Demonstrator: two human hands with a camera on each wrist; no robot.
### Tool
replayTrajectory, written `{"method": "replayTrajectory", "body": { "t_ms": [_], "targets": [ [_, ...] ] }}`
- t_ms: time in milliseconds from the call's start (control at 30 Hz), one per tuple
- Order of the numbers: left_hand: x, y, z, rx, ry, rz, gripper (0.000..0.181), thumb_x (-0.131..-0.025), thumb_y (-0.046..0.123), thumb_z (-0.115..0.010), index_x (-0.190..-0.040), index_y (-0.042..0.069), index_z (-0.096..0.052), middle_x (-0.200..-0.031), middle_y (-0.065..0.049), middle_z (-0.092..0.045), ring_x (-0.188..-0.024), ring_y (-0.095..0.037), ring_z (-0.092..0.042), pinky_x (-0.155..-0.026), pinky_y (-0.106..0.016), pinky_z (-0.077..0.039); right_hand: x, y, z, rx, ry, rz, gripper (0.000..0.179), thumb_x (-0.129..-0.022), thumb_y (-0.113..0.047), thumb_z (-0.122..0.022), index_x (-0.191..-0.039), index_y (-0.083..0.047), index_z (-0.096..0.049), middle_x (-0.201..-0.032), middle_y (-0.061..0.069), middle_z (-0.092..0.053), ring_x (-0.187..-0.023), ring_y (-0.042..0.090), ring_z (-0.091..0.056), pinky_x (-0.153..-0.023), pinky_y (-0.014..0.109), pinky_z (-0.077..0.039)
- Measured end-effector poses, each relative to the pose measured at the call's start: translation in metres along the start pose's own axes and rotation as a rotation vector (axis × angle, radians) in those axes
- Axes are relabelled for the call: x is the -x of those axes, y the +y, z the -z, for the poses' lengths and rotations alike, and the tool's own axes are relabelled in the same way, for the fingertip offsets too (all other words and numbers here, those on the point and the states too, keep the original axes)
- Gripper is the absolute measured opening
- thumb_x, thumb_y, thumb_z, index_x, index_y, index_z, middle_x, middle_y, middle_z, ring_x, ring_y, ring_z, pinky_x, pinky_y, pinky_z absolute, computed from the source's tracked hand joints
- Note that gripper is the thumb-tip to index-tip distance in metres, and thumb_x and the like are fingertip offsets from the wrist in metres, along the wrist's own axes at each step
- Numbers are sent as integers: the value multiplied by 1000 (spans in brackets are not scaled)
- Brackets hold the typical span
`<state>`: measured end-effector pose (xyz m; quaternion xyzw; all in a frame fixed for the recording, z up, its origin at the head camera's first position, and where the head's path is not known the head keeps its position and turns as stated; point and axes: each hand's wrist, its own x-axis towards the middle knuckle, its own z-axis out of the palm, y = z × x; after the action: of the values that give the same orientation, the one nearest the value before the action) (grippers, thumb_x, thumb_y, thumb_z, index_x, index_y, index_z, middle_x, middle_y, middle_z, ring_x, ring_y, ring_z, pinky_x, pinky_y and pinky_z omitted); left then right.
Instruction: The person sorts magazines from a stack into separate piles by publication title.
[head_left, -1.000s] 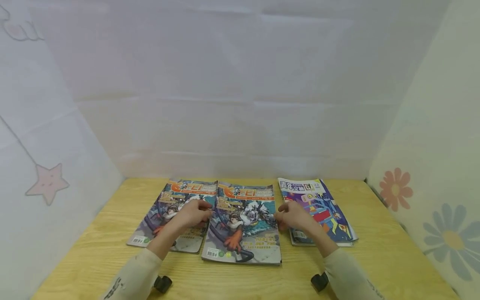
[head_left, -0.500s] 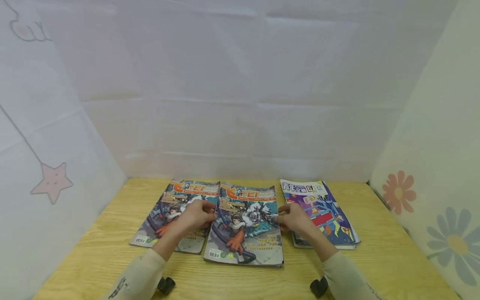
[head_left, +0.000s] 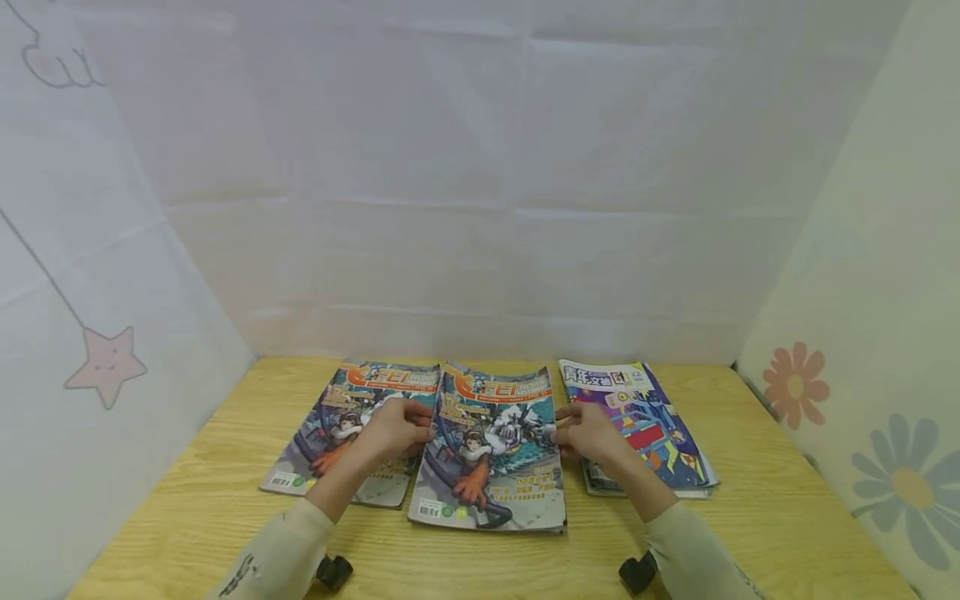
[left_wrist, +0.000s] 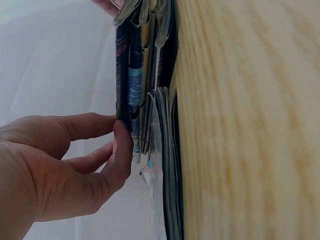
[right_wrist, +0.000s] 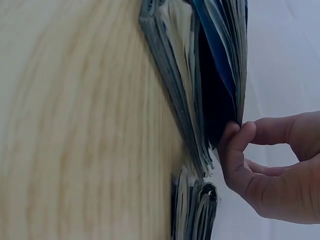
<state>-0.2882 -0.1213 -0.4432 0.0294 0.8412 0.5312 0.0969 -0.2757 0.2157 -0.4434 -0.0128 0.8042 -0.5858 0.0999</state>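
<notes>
A comic magazine (head_left: 487, 467) with an orange title band lies on top of the middle pile. My left hand (head_left: 397, 429) pinches its left edge; in the left wrist view, thumb and forefinger meet on the spine side of the top magazine (left_wrist: 122, 75). From the other side, my right hand (head_left: 588, 431) pinches the right edge. The right wrist view has that edge (right_wrist: 241, 75) raised off the magazines below (right_wrist: 172, 65), with a dark gap between. The far edge of the top magazine bows down in the middle.
To the left lies another magazine pile (head_left: 300, 458) with the same cover, partly behind my left forearm. A purple-covered magazine pile (head_left: 667, 417) lies at the right, under my right forearm. All are on a wooden table (head_left: 180, 500) enclosed by pale cloth walls (head_left: 480, 250).
The top middle magazine's far corners have risen slightly and its sides now bend upward between my hands. The head view has shifted a little. The side piles have not moved.
</notes>
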Motion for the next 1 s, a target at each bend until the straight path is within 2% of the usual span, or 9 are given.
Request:
{"method": "replayTrajectory", "body": {
  "t_ms": [200, 367, 433, 600, 733, 867, 1000],
  "targets": [
    [3, 1, 8, 111, -20, -12, 39, -94, -5, -69, -132, -8, -61, -114, -19, -62, -94, -26, -67, -81, -44, -58, 3, -12, -1, -36, -15, 20, 43, -94, 6, -65, -135, 12, -53, -103, 20, -66, -74, 29, -64, -73, 50, -57],
    [7, 10, 20, 140, -23, -44, 41, -94, -3, -69, -135, -5, -61, -115, -19, -62, -95, -27, -67, -84, -47, -57, 6, -23, -1, -17, 16, 43, 42, -94, 4, -66, -135, 9, -55, -101, 18, -67, -76, 35, -65, -73, 50, -57],
    [7, 14, 27, 141, -24, -51, 41, -95, -2, -69, -135, -3, -61, -117, -19, -61, -96, -27, -67, -84, -47, -57, 7, -28, -2, -4, 31, 46, 42, -94, 2, -67, -135, 7, -57, -102, 16, -68, -77, 33, -66, -73, 47, -58],
    [9, 22, 47, 135, -9, -61, 40, -97, 2, -68, -136, -2, -60, -120, -19, -60, -98, -26, -66, -86, -46, -57, 7, -44, -12, -24, 38, 60, 44, -95, 0, -68, -137, 6, -56, -105, 15, -68, -78, 24, -67, -71, 37, -59],
    [14, 22, 66, 129, 25, -68, 43, -97, 4, -67, -138, -3, -58, -125, -21, -59, -101, -27, -66, -87, -45, -57, 3, -55, -28, -50, 26, 98, 45, -94, 1, -68, -137, 7, -56, -100, 15, -69, -73, 24, -67, -68, 35, -58],
    [19, 22, 86, 137, 71, -69, 46, -96, 5, -67, -139, -6, -56, -124, -20, -61, -99, -24, -66, -83, -38, -58, -3, -67, -44, -90, 10, 136, 45, -95, 2, -68, -137, 7, -56, -99, 16, -69, -73, 25, -67, -66, 34, -58],
    [24, 24, 108, 184, 107, -84, 50, -93, 3, -66, -139, -10, -54, -118, -18, -63, -92, -18, -64, -79, -31, -57, -8, -78, -62, -146, -13, 156, 46, -95, 1, -68, -138, 8, -54, -102, 18, -68, -74, 24, -67, -65, 32, -57]
  ]
}}
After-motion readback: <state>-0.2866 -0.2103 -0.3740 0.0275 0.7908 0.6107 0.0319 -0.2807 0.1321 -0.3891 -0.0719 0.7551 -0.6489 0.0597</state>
